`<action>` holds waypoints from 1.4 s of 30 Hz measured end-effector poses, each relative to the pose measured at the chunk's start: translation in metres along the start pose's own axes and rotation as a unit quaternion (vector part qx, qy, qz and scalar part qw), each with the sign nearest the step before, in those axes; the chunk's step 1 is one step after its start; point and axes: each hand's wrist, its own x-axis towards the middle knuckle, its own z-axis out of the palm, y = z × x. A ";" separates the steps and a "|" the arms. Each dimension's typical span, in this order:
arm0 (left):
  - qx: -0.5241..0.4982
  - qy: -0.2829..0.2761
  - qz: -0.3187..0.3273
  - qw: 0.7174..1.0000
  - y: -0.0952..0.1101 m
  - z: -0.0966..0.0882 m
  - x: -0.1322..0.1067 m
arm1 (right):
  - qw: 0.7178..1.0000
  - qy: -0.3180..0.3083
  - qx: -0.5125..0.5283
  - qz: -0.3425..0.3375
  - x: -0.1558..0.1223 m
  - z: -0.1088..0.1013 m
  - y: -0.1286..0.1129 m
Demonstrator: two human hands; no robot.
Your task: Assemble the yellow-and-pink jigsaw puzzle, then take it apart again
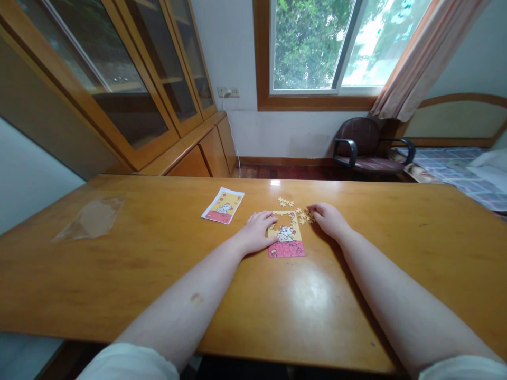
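A small jigsaw puzzle [287, 238] with a white cartoon animal on a yellow and pink ground lies on the wooden table [158, 264]. My left hand [258, 231] rests flat at its left edge, fingers spread on the table and the puzzle's border. My right hand [327, 218] lies at the puzzle's upper right, its fingertips on several loose yellow pieces [304, 215]. A few more loose pieces [285, 201] sit just beyond the puzzle. Whether the right fingers pinch a piece is hidden.
A printed picture card [223, 205] with the same image lies left of the puzzle. A clear plastic bag [90, 217] lies at the table's far left. Wooden glass-door cabinets [130, 84] stand left, a dark armchair [368, 145] under the window, a bed [467, 169] at right.
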 end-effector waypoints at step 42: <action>-0.014 -0.002 0.123 0.992 0.015 -0.004 -0.002 | 0.991 -0.034 0.070 -0.113 -0.003 0.011 -0.032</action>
